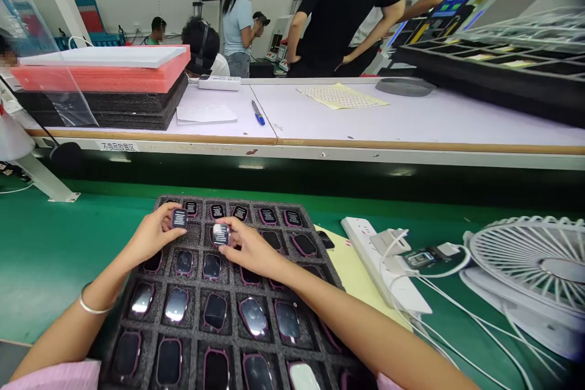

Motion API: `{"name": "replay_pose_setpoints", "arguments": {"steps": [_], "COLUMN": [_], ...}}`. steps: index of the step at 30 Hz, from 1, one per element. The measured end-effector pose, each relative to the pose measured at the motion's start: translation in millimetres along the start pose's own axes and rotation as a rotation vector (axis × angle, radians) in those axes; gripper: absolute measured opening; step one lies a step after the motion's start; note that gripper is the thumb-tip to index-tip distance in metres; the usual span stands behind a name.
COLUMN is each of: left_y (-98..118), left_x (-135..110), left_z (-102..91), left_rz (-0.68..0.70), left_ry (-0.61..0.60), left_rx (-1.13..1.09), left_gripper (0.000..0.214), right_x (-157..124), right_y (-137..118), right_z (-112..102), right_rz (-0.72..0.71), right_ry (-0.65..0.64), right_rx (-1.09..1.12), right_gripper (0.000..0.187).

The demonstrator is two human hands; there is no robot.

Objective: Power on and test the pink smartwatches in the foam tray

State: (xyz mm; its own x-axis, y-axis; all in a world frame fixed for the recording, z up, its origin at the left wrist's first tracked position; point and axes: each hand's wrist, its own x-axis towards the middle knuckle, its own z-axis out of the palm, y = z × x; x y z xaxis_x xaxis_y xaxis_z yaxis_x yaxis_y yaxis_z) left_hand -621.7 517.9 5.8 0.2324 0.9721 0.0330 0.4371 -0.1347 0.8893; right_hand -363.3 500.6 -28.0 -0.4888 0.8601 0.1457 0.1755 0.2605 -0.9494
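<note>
A dark foam tray (pixel 196 311) of square pockets lies before me, holding many smartwatch bodies without straps. My left hand (pixel 153 234) pinches one smartwatch (pixel 180 218) by its edge over the tray's back left; white text shows on its screen. Between thumb and fingers of my right hand (pixel 253 248) is a second smartwatch (pixel 221 234), its lit screen partly washed out by glare. Along the back row, several watches such as this lit watch (pixel 267 215) display white text. Nearer watches, like this dark one (pixel 215 311), have black screens. My right forearm hides some right-hand pockets.
Right of the tray are a power strip (pixel 365 244) with cables and a white fan (pixel 539 268). A raised shelf (pixel 283 116) carries stacked foam (pixel 105 79), a pen (pixel 258 113), a label sheet (pixel 342 95) and another black tray (pixel 493 79). Several people are beyond it.
</note>
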Motion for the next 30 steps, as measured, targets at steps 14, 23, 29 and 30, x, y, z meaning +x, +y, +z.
{"name": "replay_pose_setpoints", "arguments": {"steps": [14,23,29,30], "left_y": [-45,36,0,-13], "left_x": [-7,22,38,48], "left_z": [-12.8,71.8,75.3,74.2], "left_rz": [0.181,0.291,0.346,0.343], "left_ry": [0.128,-0.159,-0.101,-0.099], "left_rx": [0.837,1.042,0.906,0.813], "left_gripper": [0.058,0.026,0.029,0.030], "right_x": [45,-1,-10,-6], "right_y": [-17,-30,-24,-21], "right_z": [38,-20,-17,-19], "right_rz": [-0.037,0.231,0.270,0.235], "right_ry": [0.007,0.119,0.145,0.085], "right_rx": [-0.941,-1.227,-1.208,-1.179], "right_gripper": [0.071,0.032,0.044,0.044]}}
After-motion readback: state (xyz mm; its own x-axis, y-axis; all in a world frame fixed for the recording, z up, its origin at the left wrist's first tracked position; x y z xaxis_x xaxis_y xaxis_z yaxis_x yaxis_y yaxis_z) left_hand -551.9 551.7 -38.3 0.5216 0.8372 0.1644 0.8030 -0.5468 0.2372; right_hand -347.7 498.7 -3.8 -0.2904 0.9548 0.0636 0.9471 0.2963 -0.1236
